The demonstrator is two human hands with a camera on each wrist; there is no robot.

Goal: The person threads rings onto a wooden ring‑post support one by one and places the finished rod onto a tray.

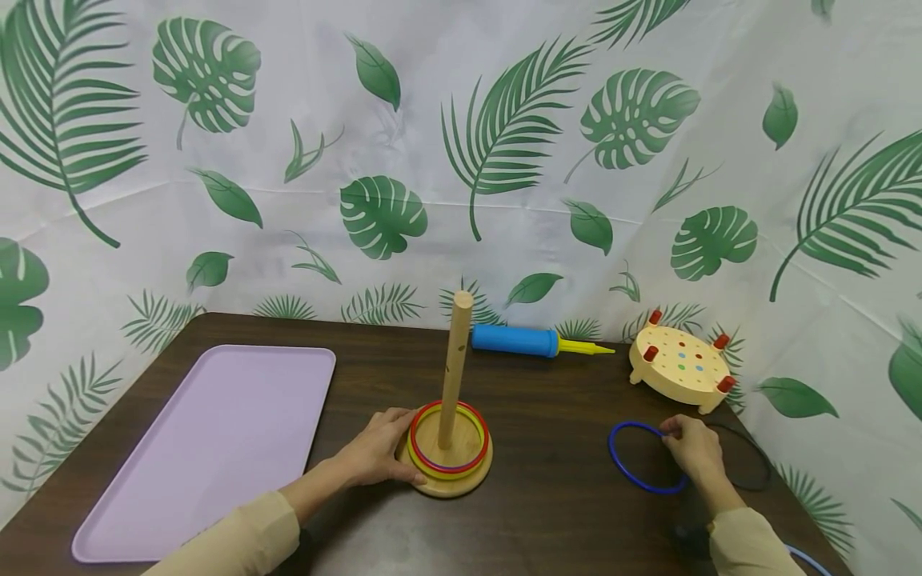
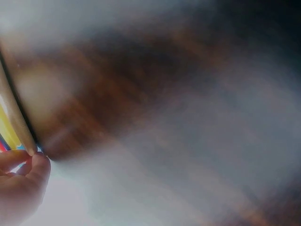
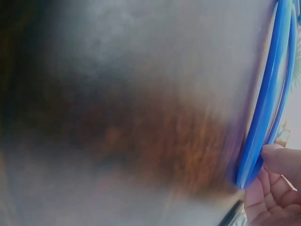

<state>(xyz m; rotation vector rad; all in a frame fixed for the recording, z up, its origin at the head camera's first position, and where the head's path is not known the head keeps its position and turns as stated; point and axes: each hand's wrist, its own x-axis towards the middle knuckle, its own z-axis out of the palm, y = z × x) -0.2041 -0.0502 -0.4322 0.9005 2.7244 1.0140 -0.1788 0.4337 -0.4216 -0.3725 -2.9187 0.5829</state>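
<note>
In the head view, a wooden ring-toss stand (image 1: 455,360) rises from the middle of the table, its tall peg upright on a round base. Around the peg, on the base, lie a red ring (image 1: 487,438) and a yellow ring (image 1: 446,476). My left hand (image 1: 382,452) grips the base's left edge; thumb and finger pinch that rim in the left wrist view. At the right, my right hand (image 1: 695,448) pinches a blue ring (image 3: 268,94) between thumb and fingers. The ring's loop extends to the left of that hand.
Beyond my right hand lies a black ring (image 1: 767,468), and a light blue ring (image 1: 807,558) shows by the sleeve. A lilac tray (image 1: 216,424) occupies the left. Along the back are a blue pump (image 1: 515,340) and a round wooden piece (image 1: 680,364) with red-tipped legs.
</note>
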